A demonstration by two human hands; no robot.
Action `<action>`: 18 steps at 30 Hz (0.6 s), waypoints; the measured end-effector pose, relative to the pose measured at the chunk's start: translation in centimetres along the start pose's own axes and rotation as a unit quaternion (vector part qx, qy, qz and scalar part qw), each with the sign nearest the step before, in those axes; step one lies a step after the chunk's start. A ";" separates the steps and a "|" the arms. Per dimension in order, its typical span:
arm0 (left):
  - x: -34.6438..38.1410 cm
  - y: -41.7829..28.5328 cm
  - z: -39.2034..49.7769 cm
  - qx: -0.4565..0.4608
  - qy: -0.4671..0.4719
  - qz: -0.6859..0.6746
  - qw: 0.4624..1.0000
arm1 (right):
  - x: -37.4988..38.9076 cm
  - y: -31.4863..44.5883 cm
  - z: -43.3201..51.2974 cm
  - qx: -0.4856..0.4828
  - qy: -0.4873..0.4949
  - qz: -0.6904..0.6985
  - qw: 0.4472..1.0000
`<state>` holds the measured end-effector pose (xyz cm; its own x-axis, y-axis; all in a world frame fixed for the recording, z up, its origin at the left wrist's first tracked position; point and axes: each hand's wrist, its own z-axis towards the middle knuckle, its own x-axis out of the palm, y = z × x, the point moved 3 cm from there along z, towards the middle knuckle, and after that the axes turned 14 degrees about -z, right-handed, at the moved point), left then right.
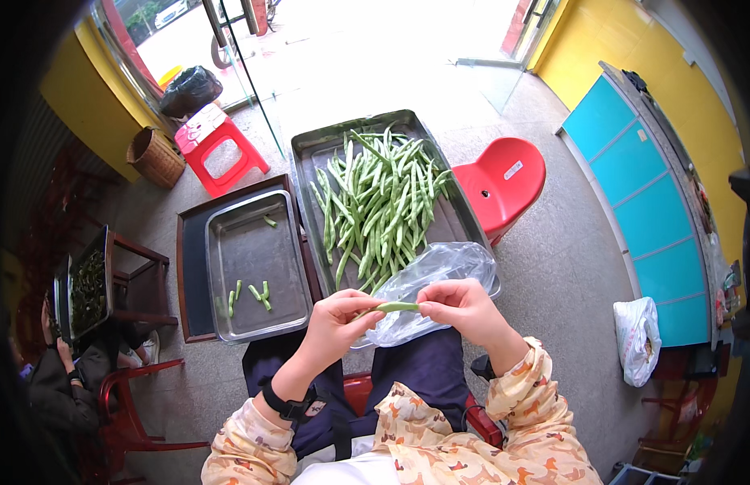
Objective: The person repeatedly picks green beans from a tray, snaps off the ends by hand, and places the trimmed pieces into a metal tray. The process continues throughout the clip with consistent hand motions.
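Observation:
A green bean (398, 307) is stretched between my two hands, above a clear plastic bag (453, 267) at the near edge of a large metal tray (450, 221). My left hand (344, 318) pinches the bean's left part, with that end partly hidden by the fingers. The thumb and fingers of my right hand (460, 306) pinch its right end. A heap of whole green beans (381, 200) lies in the large tray. To the left, a smaller metal tray (256, 242) holds several short bean pieces (264, 297) near its front and one near its back.
A red plastic chair (508, 182) stands right of the large tray, a red stool (220, 148) behind the smaller one. At far left a seated person (59, 388) is by another tray (88, 291). Turquoise cabinets (648, 212) and a white plastic bag (637, 341) are at right.

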<state>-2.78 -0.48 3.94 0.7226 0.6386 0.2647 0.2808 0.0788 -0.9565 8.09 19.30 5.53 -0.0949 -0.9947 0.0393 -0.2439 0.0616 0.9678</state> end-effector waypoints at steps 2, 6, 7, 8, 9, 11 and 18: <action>0.1 -0.1 0.0 0.013 0.027 -0.004 1.000 | 0.2 -0.2 0.0 0.033 0.032 0.080 0.996; 1.1 -0.3 0.0 0.080 0.075 0.088 0.990 | 1.2 -0.5 0.2 0.041 0.061 0.220 0.973; 1.4 -0.4 -0.1 0.102 0.080 0.124 0.984 | 1.3 -0.5 0.3 0.034 0.047 0.205 0.977; 1.6 -0.5 -0.1 0.121 0.091 0.155 0.976 | 1.5 -0.6 0.5 0.025 0.043 0.209 0.977; 1.9 -0.6 -0.2 0.140 0.101 0.186 0.967 | 1.7 -0.6 0.6 0.016 0.039 0.213 0.976; 2.1 -0.2 -0.2 0.089 0.097 0.147 0.980 | 1.8 -0.5 0.8 0.005 0.001 0.151 0.988; 2.4 1.2 -0.4 -0.025 0.030 -0.057 0.998 | 2.6 -0.4 0.8 0.004 -0.031 0.091 0.995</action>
<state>-0.47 0.84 3.46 0.7209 0.5800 0.3793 0.3933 0.1081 -0.9130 7.13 16.77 5.08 -0.1974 -0.9600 0.1988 -0.2247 0.2417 0.9440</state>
